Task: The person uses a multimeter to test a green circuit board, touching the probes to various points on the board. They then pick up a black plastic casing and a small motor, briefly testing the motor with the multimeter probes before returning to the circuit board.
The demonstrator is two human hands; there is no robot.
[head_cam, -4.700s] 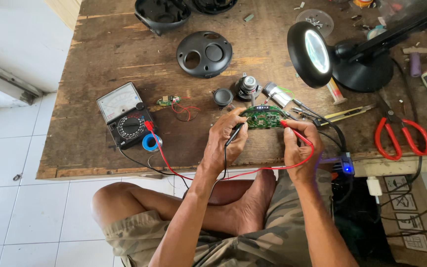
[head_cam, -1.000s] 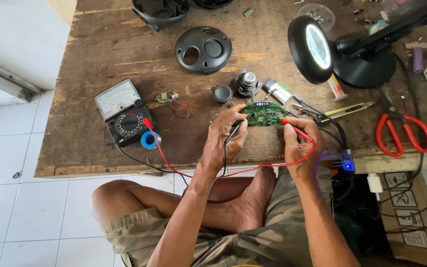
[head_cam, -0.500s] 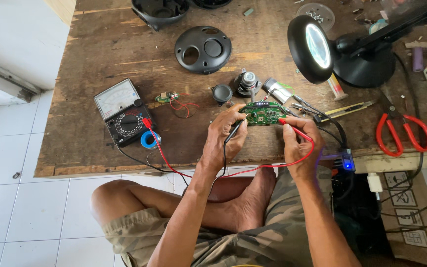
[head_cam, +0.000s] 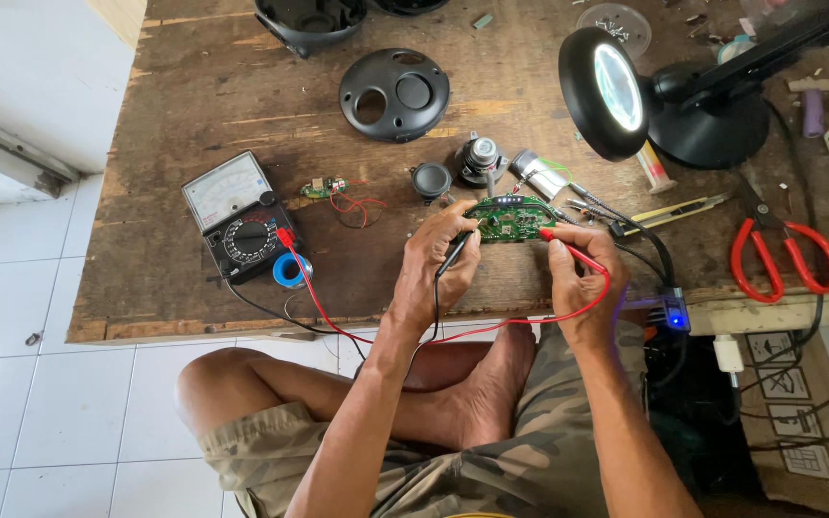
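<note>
A green circuit board point(head_cam: 510, 219) lies on the worn wooden board point(head_cam: 194, 125) in front of me. My left hand point(head_cam: 438, 264) holds a black test probe point(head_cam: 455, 255) against the board's left edge. My right hand point(head_cam: 578, 273) pinches a red test probe point(head_cam: 568, 246) whose tip touches the board's right edge. Red and black leads point(head_cam: 323, 305) run left to an analog multimeter point(head_cam: 237, 225) with a white dial face.
Nearby are a small green board with red wires point(head_cam: 330, 189), a blue solder spool point(head_cam: 290, 270), small speaker parts point(head_cam: 458, 171), a black round cover point(head_cam: 394, 94), a magnifier lamp point(head_cam: 616, 91), red-handled scissors point(head_cam: 784, 254), tweezers point(head_cam: 669, 211) and a lit blue adapter point(head_cam: 669, 312).
Both hands keep the probes on the green circuit board; only the camera view has shifted slightly.
</note>
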